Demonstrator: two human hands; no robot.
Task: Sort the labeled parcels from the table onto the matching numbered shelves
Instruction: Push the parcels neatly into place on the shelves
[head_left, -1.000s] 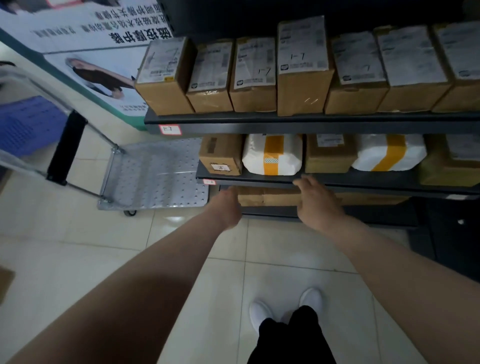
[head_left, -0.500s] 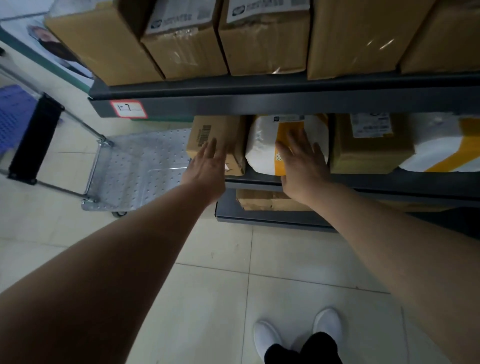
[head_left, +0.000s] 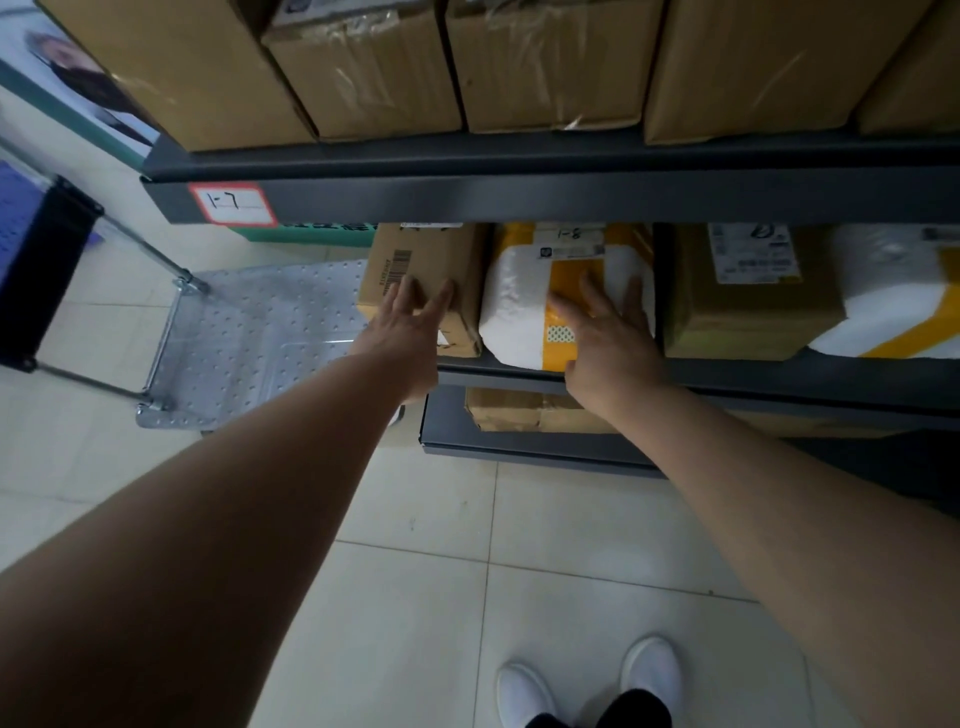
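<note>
Dark upper shelf (head_left: 571, 200), tagged 1-7, carries a row of cardboard cartons (head_left: 550, 67). The middle shelf (head_left: 789, 378) holds brown boxes (head_left: 748, 317) alternating with yellow-taped white parcels (head_left: 514, 312).

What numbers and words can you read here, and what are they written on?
"1-7": on the red-edged tag on the edge of the upper shelf.
"1-8": handwritten on top of the white and yellow parcel.
Barcode print on the left brown box: too small to read.
Printed label on the right brown box: too blurred to read.

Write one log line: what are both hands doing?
left hand: touches cardboard box | right hand: rests on white yellow-taped parcel | place: shelf below 1-7 label
</note>
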